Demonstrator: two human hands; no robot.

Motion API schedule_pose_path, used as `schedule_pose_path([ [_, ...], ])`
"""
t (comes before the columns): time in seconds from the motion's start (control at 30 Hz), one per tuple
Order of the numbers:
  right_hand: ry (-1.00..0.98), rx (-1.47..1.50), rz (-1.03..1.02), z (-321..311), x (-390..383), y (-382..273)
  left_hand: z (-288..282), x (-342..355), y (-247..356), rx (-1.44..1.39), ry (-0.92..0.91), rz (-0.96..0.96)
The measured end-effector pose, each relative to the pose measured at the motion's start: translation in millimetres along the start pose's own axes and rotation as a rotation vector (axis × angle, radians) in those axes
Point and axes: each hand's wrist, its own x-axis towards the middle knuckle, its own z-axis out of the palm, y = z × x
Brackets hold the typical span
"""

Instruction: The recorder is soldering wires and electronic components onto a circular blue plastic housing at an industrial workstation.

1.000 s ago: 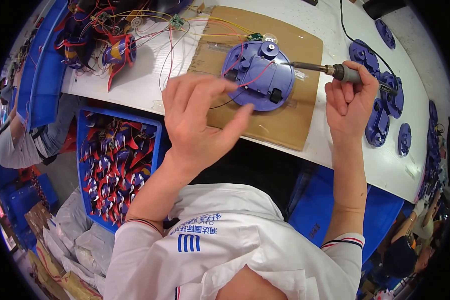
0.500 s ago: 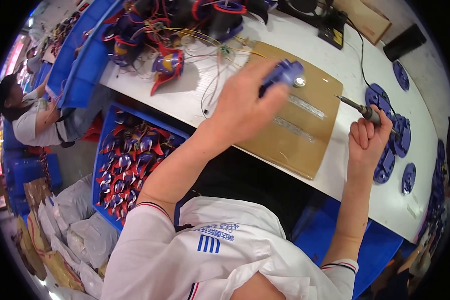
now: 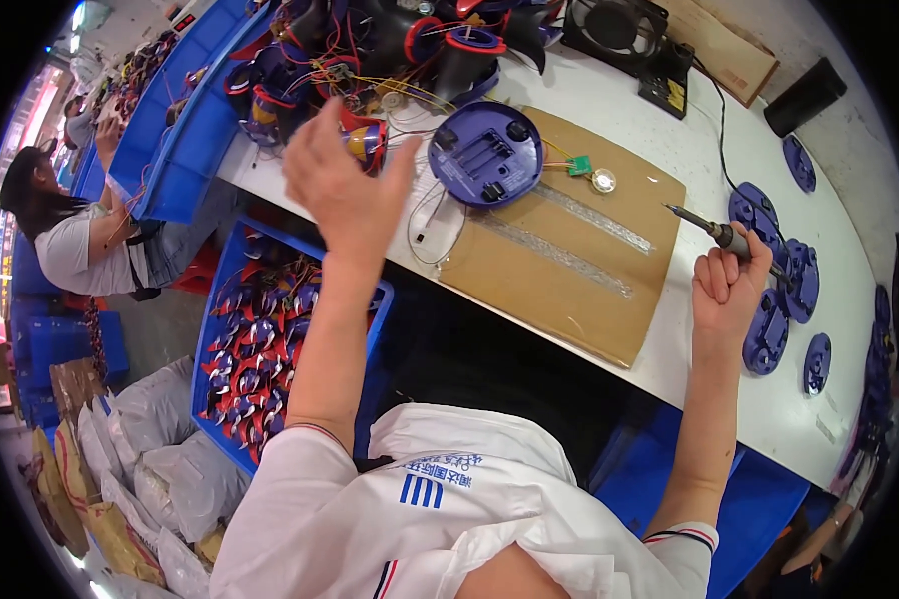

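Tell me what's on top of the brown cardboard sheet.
A green circuit board, a round pale disc and shiny tape strips. A round purple plastic base covers part of the sheet; what lies beneath cannot be seen.

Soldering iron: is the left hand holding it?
No, the right hand grips the soldering iron, while the left hand is apart from it, left of the purple round base.

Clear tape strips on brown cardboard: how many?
2, on the brown cardboard sheet: the farther clear tape strip runs rightward from the round purple plastic base; the nearer clear tape strip lies roughly parallel. More may hide under the base.
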Motion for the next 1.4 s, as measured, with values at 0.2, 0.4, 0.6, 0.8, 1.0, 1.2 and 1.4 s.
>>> schedule_pose_path([
  [0.2, -0.017, 0.019, 0.032, 2, 2, 2, -2, -10, -23, -0.196, -0.338, -0.374],
  [0.4, 0.005, 0.025, 0.034, 3, -1, 1, -14, -8, 8, -0.241, 0.01, -0.064],
  [0.6, 0.014, 0.005, 0.04, 10, -4, 2, -14, 12, 54, -0.266, 0.051, 0.21],
  [0.8, 0.011, -0.015, 0.035, 7, -7, -1, -1, 16, 70, -0.242, -0.16, 0.417],
  [1.0, 0.026, 0.0, 0.028, 12, -7, -1, -3, 28, 64, -0.213, -0.109, 0.357],
  [1.2, 0.028, 0.005, 0.006, 9, -6, -4, 6, 4, 106, -0.377, -0.24, 0.442],
  [1.4, 0.03, 0.035, 0.009, 14, -3, -4, 1, -18, 115, -0.483, -0.357, 0.14],
])
